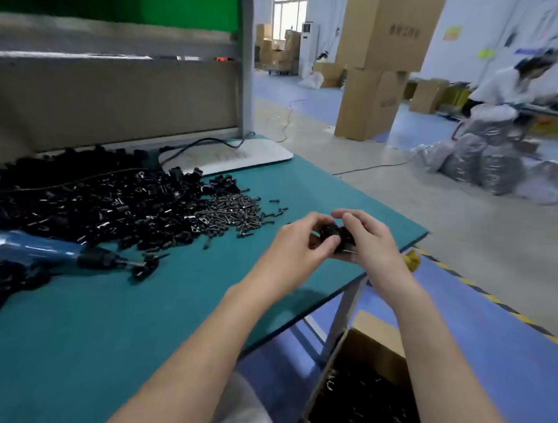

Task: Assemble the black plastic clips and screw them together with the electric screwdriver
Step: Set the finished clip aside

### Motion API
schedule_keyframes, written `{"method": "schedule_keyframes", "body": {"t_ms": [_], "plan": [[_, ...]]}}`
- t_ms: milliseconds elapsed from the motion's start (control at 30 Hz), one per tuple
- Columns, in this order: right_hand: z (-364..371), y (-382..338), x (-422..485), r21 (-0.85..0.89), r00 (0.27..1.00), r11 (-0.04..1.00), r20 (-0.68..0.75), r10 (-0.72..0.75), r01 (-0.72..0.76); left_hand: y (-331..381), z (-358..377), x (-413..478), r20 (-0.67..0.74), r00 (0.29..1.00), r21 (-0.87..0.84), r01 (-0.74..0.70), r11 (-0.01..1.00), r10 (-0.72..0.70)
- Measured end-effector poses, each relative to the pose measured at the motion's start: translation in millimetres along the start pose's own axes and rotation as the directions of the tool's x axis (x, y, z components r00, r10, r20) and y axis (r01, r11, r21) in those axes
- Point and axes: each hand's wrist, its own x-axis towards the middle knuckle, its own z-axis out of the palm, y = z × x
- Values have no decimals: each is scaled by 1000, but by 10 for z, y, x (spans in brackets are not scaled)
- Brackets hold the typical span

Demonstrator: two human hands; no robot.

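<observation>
Both hands meet over the right end of the green table mat (113, 316). My left hand (298, 241) and my right hand (369, 244) pinch black plastic clip parts (336, 233) between their fingertips; the parts are mostly hidden by the fingers. A large heap of black clips (89, 203) covers the left and back of the mat. A pile of small dark screws (236, 212) lies beside it. The electric screwdriver (49, 252), blue-bodied with a black chuck, lies on its side at the left, its bit touching a clip.
A white flat device (235, 156) with a cable sits at the table's back. An open cardboard box (365, 394) of black parts stands on the floor below the table's right edge. Stacked cartons (373, 68), filled bags and a person (513, 87) are across the aisle.
</observation>
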Motion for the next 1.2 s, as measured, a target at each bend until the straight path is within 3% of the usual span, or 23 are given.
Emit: {"method": "schedule_keyframes", "body": {"t_ms": [167, 267, 433, 567, 667, 767, 900, 1000, 1033, 1100, 1200], "plan": [[-838, 85, -208, -390, 968, 918, -250, -29, -74, 238, 812, 62, 218, 975, -8, 45, 999, -43], [-1020, 90, -382, -464, 932, 883, -347, -101, -78, 260, 950, 38, 285, 958, 24, 31, 999, -37], [-594, 174, -414, -495, 948, 866, -234, -216, 76, -13, 530, -81, 119, 993, 147, -21, 989, 4], [276, 359, -341, -550, 965, 802, 34, -259, 235, -499, -224, -349, -164, 984, 320, 122, 940, -72], [1028, 523, -297, -535, 933, 769, 263, -244, 352, -898, -860, -729, -432, 901, 568, 313, 761, -48], [1731, 691, -242, -544, 875, 722, 448, -180, 427, -1268, -1411, -1197, -620, 784, 652, 537, 535, -31], [2426, 840, -91, -693, 820, 481, 562, -106, 537, -1613, -1889, -1608, -782, 585, 516, 800, 306, -213], [2721, 870, 108, -700, 812, 432, 562, -158, 569, -1704, -2128, -1607, -823, 329, 291, 944, 152, -464], [2784, 877, 181, -699, 813, 435, 559, -163, 568, -1744, -2184, -1579, -819, 282, 250, 959, 131, -500], [2878, 898, 338, -702, 818, 440, 554, -154, 559, -1838, -2250, -1520, -822, 278, 264, 959, 100, -497], [2965, 914, 539, -697, 819, 459, 558, -134, 550, -1952, -2382, -1467, -837, 353, 326, 935, 136, -419]]}}
